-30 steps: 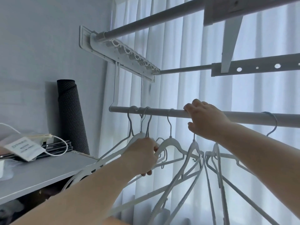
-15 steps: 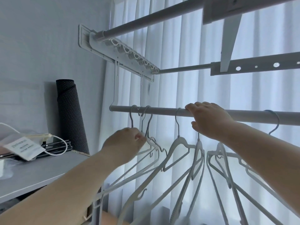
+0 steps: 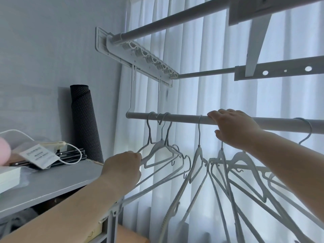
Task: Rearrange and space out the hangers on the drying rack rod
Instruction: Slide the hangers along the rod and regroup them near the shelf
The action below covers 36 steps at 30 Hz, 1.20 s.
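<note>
Three thin white hangers (image 3: 162, 146) are seen bunched near the left end of the rod (image 3: 184, 118), one held at its shoulder by the closed left grip (image 3: 122, 168). The rod is clasped by the right grip (image 3: 235, 128). Light, springy and easily tangled, they are judged best slid by the hook.

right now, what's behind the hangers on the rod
A white sheer curtain hangs behind the hangers and rod, lit from beyond. The curtain hides whatever lies past it.

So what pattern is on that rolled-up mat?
The rolled mat is dark with fine pale dots; head view.
</note>
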Tool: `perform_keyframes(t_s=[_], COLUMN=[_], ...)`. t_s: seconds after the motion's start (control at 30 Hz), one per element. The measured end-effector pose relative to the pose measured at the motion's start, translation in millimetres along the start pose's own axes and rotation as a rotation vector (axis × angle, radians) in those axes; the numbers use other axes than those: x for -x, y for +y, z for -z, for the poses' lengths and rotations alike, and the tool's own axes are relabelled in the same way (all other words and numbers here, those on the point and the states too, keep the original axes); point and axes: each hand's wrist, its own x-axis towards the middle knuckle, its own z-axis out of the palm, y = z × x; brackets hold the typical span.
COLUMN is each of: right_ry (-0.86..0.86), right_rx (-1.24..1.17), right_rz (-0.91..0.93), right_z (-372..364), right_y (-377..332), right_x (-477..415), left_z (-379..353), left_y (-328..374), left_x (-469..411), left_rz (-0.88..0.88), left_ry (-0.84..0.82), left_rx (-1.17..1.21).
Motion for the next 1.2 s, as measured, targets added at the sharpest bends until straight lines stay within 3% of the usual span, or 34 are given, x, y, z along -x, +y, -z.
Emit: perform_keyframes(t_s=[0.17,0.8,0.97,1.2], right_ry=[0.001,-0.013,-0.014,-0.023], right_rx=[0.006,0.003,-0.030,-0.050], right_rz=[-0.006,0.015,0.028,0.035], right_z=[0,-3,1,5], right_y=[1,10,10,6], right_x=[1,13,16,25], left_z=[6,19,27,8], left_y=[0,43,61,52], left_x=[2,-26,-36,-14], left_rz=[-0.056,-0.005,0.015,0.018], left_ry=[0.089,-0.064,-0.029,-0.157], left_rx=[-0.170,0.175,0.096,0.083])
